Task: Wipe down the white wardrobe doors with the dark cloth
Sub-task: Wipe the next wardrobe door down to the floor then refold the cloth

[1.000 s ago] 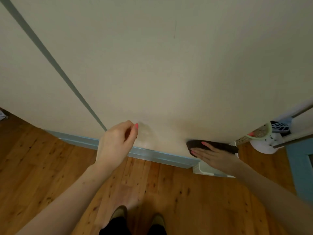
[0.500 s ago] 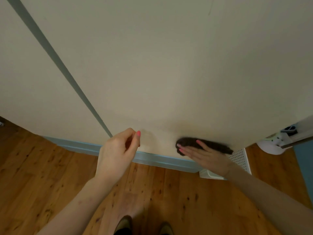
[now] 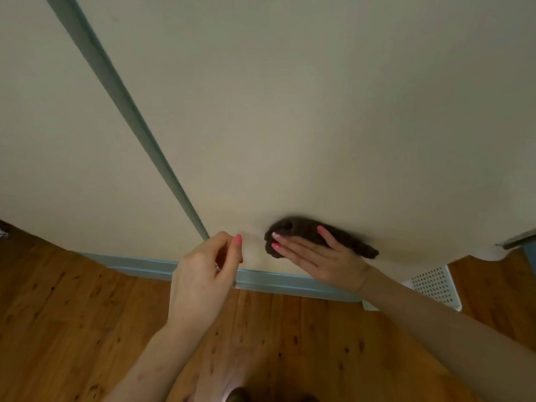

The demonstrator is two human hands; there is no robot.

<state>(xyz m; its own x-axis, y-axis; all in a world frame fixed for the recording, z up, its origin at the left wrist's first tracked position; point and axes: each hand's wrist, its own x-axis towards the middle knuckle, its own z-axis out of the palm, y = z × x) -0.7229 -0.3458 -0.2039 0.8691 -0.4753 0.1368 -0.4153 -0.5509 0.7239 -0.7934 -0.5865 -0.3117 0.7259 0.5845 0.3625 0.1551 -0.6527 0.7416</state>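
Left door (image 3: pixel 52 134): white, smooth, rigid; grey strip (image 3: pixel 124 111) between doors.
Left hand (image 3: pixel 203 274): fingers (image 3: pixel 236 248) loosely curled, holding nothing, just beside right door; contact with door unclear.
Cloth (image 3: pixel 293 230): dark, bunched, low on right door (image 3: pixel 319 111) near bottom rail (image 3: pixel 290 281). Likely soft, light, limp; slides easily on slick panel.
Right hand (image 3: pixel 322 256): fingers straight, flat on cloth, pressing. Best hold: broad palm over middle, else edges may fold.
White basket (image 3: pixel 435 285) on floor, far right.

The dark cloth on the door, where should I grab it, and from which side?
Grab the dark cloth by its bunched left end, which sticks out past the right hand's flat fingers. Come from the left, near the left hand: that lump is probably easiest to pinch, while the rest lies pressed against the wardrobe door.
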